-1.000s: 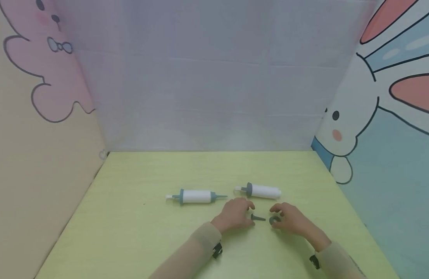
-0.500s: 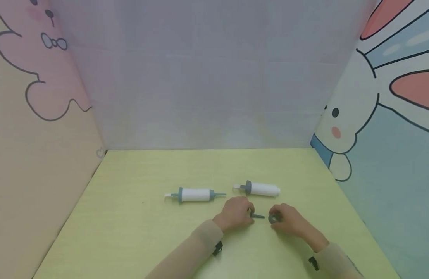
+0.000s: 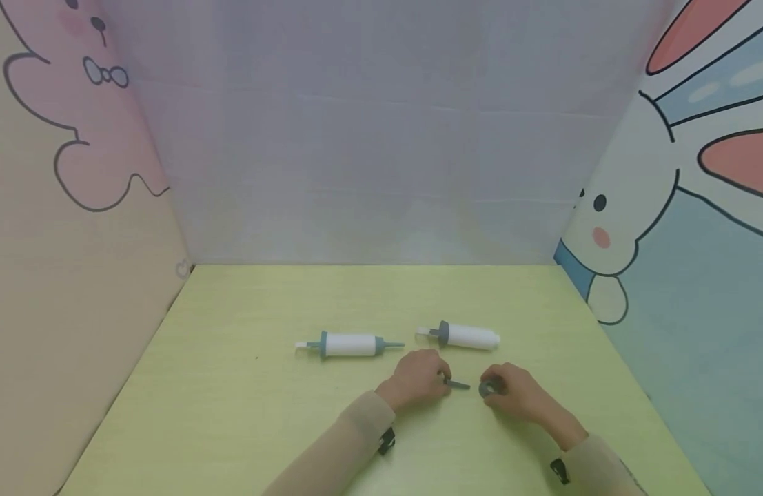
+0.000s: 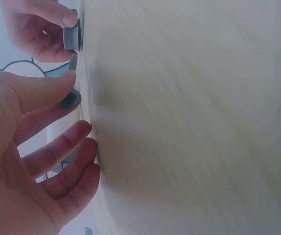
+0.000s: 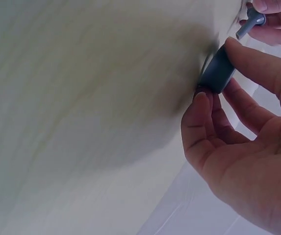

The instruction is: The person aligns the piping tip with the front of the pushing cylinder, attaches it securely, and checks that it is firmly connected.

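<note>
On the yellow-green table [image 3: 245, 386], my left hand [image 3: 442, 380] pinches the wide end of a small grey nozzle [image 3: 458, 385] that lies flat. In the left wrist view the thumb and a finger sit on the nozzle [image 4: 70, 98]. A little to the right, my right hand [image 3: 494, 386] pinches a grey ring [image 3: 486, 389] between thumb and fingers. The right wrist view shows the ring [image 5: 218, 68] standing on its edge on the table. Just behind both hands lies a white syringe body [image 3: 466, 336] with a grey collar and a bare right end.
A second white syringe [image 3: 350, 344], with grey collars and a nozzle fitted, lies to the left of the hands. Cartoon-printed panels wall the table on the left, back and right. Both sleeves [image 3: 362, 420] come in from the near edge.
My left hand has slid right until its fingertips took hold of the nozzle. The right hand's fingers have closed on the ring. Both syringes lie as before.
</note>
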Available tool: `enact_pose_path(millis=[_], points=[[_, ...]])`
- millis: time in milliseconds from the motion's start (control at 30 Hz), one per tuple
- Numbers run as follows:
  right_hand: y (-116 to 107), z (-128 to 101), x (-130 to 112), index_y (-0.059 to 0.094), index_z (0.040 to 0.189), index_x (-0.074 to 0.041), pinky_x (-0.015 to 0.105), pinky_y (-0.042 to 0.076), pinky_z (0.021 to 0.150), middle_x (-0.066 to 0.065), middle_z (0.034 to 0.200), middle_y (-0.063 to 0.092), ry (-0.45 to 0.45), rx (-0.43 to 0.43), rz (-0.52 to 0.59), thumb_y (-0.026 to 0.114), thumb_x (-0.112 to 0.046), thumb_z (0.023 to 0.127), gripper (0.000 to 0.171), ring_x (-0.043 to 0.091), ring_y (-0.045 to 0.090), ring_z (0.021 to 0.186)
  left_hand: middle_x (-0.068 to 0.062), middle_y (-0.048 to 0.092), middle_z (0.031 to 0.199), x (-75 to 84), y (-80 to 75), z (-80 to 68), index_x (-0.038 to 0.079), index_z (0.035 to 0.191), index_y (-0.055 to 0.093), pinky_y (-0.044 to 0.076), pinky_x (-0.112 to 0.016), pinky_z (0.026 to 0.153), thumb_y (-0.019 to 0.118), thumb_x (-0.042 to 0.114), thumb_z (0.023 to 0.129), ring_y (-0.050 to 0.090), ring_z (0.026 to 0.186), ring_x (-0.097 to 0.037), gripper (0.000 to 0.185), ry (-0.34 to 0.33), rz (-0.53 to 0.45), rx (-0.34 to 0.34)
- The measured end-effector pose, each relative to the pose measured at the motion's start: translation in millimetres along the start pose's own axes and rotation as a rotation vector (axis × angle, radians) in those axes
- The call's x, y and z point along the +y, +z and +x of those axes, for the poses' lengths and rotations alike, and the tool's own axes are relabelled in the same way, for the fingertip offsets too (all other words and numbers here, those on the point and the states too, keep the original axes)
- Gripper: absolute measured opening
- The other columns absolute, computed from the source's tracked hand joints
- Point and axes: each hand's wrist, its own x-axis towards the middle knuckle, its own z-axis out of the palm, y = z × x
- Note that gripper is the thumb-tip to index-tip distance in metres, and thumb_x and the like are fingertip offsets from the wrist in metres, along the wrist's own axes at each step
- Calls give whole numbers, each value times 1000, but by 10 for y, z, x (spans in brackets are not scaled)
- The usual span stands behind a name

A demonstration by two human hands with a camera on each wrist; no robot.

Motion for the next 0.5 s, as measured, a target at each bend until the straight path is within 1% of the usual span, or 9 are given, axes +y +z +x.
enact_pose_path(millis=[133,233,367,500], points=[[-12,10,-1,65,101,-11,46,46,88,1,100,65,31,-11,2,77,-14,75,29,25,60,99,14,67,88,-30,-47,-39,27,93,74,46,-22,73,74,33,77,58,85,-5,17,24,-53,23],[-15,19,9,65,102,-11,46,46,88,1,102,65,58,-13,11,77,-15,75,30,25,60,100,14,68,88,-58,-85,-65,25,94,74,47,-21,76,73,31,78,60,85,-5,17,44,-78,49],[-30,30,0,65,105,-12,44,47,87,0,104,65,87,-17,25,76,-16,76,32,22,60,99,12,69,87,-109,-117,-92,22,94,74,47,-19,73,72,28,79,61,82,-5,16,54,-119,84],[-64,34,-32,64,108,-10,39,49,81,0,103,64,93,-18,61,75,-15,77,33,19,60,95,10,69,84,-145,-138,-111,19,93,73,47,-18,71,73,25,79,60,78,-4,15,54,-137,96]])
